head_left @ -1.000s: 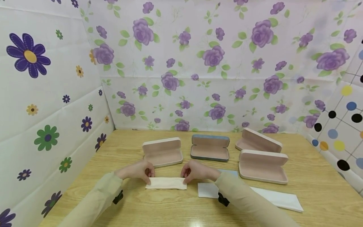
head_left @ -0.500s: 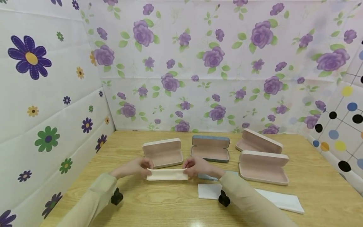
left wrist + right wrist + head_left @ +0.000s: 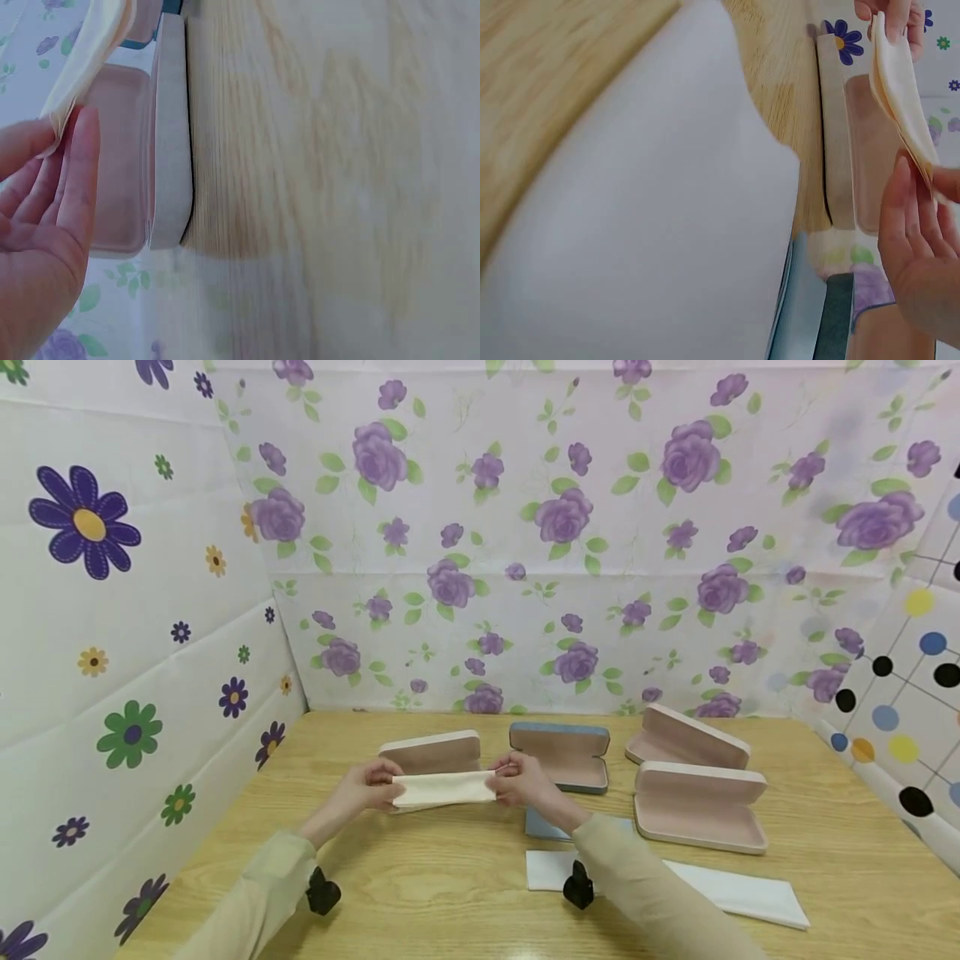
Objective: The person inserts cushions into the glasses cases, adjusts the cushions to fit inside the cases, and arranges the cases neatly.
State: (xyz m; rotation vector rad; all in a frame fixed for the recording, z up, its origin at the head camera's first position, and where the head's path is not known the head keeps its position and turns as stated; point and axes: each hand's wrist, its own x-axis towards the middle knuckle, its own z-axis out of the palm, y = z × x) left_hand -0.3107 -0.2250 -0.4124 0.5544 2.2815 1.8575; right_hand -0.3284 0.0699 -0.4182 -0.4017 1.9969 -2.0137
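A folded cream cloth is stretched between both hands, raised in front of an open glasses case with a pink lining. My left hand pinches its left end between thumb and fingers. At the opposite end, my right hand pinches the cloth the same way. Stacked layers show along the cloth's edge in the right wrist view. From the head camera, the cloth hides most of the case's lower half. The left wrist view shows this case's pale outer side beside the left fingers.
An open blue glasses case stands just beyond the right hand. Two open pale cases, one nearer and one behind, stand at the right. A folded blue cloth and white cloth lie around the right forearm.
Both hands have lifted the cream cloth off the table and carried it away from the body, from the wood in front to over the left glasses case.
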